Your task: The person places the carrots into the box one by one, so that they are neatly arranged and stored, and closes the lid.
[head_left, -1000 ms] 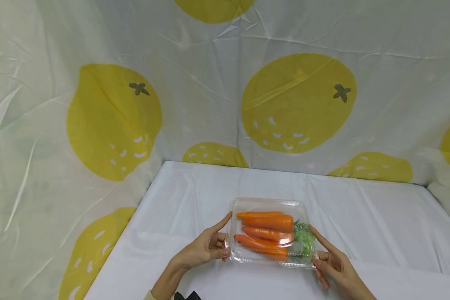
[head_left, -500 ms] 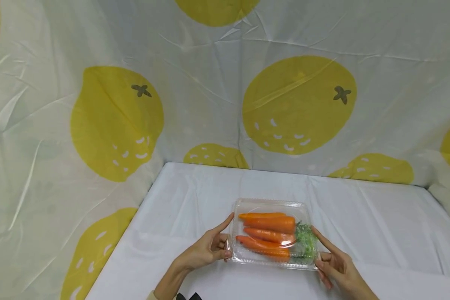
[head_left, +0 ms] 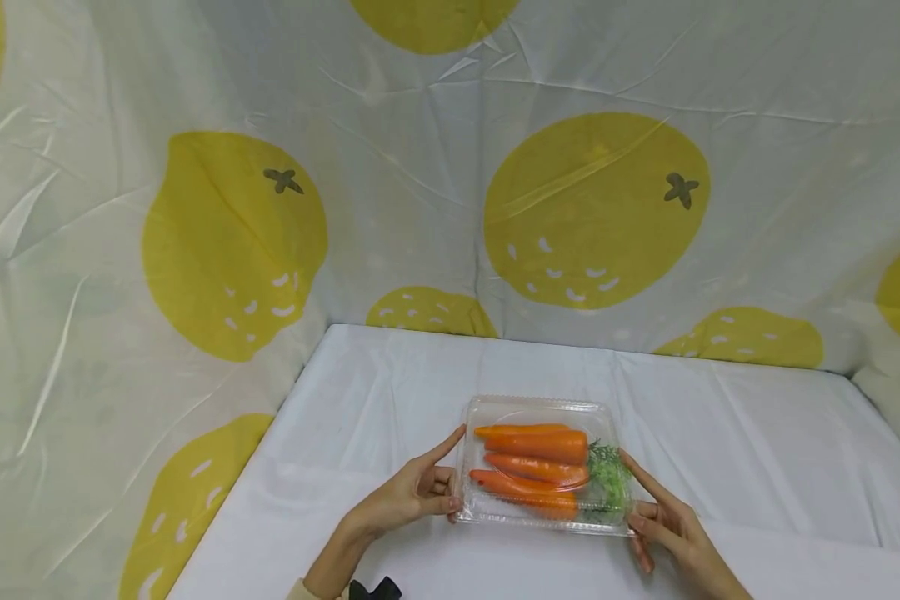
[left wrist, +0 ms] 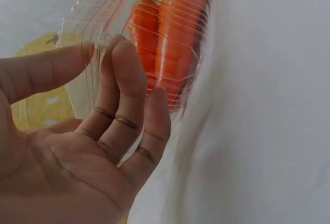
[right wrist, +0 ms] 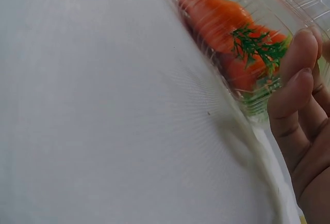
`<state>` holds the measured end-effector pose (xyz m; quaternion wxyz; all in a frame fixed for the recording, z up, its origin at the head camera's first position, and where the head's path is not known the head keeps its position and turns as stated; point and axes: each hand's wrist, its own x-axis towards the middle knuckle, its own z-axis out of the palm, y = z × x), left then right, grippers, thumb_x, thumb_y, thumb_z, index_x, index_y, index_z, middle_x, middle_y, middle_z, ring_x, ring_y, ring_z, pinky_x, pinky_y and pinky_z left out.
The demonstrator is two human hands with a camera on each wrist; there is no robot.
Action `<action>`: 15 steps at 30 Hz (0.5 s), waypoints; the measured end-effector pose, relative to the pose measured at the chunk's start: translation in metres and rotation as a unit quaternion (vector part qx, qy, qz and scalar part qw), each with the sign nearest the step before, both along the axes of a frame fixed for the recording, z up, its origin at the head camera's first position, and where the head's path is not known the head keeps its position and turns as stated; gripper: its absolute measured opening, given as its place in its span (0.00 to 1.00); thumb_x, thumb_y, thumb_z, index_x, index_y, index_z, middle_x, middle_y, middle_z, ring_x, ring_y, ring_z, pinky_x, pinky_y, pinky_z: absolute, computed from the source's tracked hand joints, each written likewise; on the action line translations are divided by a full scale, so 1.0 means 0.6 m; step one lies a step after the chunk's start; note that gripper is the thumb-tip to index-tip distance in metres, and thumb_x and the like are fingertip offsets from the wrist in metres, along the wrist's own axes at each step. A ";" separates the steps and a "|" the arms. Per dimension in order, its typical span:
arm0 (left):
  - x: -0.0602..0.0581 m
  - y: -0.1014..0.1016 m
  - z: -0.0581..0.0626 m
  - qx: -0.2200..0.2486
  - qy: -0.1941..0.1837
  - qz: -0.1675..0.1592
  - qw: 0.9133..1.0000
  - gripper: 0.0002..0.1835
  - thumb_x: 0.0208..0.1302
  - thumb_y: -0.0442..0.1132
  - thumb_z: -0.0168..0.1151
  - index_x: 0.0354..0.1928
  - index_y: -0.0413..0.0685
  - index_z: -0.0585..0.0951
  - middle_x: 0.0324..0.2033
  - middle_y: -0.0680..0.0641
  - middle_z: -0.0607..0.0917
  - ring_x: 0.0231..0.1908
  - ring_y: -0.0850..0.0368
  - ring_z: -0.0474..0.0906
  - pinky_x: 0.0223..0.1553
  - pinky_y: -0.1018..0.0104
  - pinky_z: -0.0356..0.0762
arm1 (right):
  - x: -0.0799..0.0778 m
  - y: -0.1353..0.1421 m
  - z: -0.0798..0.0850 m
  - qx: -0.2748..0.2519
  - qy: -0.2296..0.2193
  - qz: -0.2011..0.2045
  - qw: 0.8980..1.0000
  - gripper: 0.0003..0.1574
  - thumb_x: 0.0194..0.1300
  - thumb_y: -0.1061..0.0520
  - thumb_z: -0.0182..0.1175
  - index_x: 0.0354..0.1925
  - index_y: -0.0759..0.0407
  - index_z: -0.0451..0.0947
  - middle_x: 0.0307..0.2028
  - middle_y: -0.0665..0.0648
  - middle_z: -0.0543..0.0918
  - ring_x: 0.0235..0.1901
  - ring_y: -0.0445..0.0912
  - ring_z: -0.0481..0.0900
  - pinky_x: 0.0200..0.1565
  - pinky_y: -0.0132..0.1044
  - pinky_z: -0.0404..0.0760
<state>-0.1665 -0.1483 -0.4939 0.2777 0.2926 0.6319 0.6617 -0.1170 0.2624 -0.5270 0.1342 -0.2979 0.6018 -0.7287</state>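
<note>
A clear plastic clamshell container (head_left: 487, 508) with a ridged rim is held level between both hands near the front of the table. Through its closed lid show several orange carrots (head_left: 540, 448) lying side by side, with feathery green leaves (head_left: 609, 482) at the right end. My left hand (head_left: 401, 504) pinches the left edge between thumb and fingers, the index finger stretched up along the side. At the right edge, my right hand (head_left: 678, 537) grips the rim near the front corner in much the same way. The right wrist view shows its fingertips (right wrist: 299, 87) beside the leaves.
A white cloth (head_left: 390, 375) covers the table under the container. Behind and to the left hangs a pale curtain (head_left: 405, 183) printed with big yellow lemons. A small black object (head_left: 375, 590) shows at the bottom edge by the left wrist.
</note>
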 end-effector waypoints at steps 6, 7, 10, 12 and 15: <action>0.000 -0.004 0.006 0.000 0.011 -0.014 1.000 0.50 0.73 0.28 0.59 0.84 0.50 0.37 0.34 0.17 0.71 0.37 0.62 0.83 0.46 0.69 0.87 | 0.002 0.002 0.005 0.038 0.009 -0.027 0.999 0.46 0.77 0.76 0.37 0.83 0.61 0.32 0.23 0.69 0.71 0.19 0.60 0.71 0.20 0.47 0.80; 0.000 -0.005 0.007 -0.003 0.012 -0.015 1.000 0.50 0.74 0.29 0.59 0.84 0.50 0.37 0.34 0.18 0.72 0.37 0.62 0.83 0.47 0.69 0.87 | 0.003 0.004 0.006 0.051 0.012 -0.033 0.998 0.45 0.77 0.76 0.37 0.83 0.62 0.32 0.24 0.69 0.72 0.19 0.60 0.71 0.21 0.46 0.81; -0.001 -0.008 0.012 -0.014 0.015 -0.016 1.000 0.50 0.75 0.30 0.59 0.84 0.51 0.37 0.36 0.20 0.75 0.38 0.61 0.83 0.49 0.67 0.88 | 0.001 0.009 0.014 0.090 0.032 -0.047 0.994 0.45 0.77 0.76 0.39 0.83 0.63 0.34 0.24 0.68 0.76 0.19 0.58 0.74 0.22 0.43 0.83; -0.002 -0.013 0.017 -0.032 0.019 -0.012 0.999 0.49 0.76 0.32 0.58 0.84 0.53 0.37 0.39 0.21 0.78 0.39 0.60 0.84 0.50 0.66 0.87 | 0.001 0.013 0.023 0.114 0.046 -0.053 0.991 0.45 0.77 0.75 0.39 0.83 0.63 0.34 0.25 0.67 0.79 0.19 0.55 0.75 0.21 0.41 0.82; -0.001 -0.025 0.027 -0.075 0.034 0.002 0.997 0.47 0.77 0.34 0.57 0.84 0.55 0.38 0.45 0.24 0.81 0.43 0.55 0.85 0.53 0.68 0.85 | 0.001 0.022 0.039 0.152 0.062 -0.070 0.984 0.45 0.78 0.74 0.41 0.83 0.61 0.34 0.24 0.66 0.82 0.17 0.51 0.77 0.20 0.40 0.81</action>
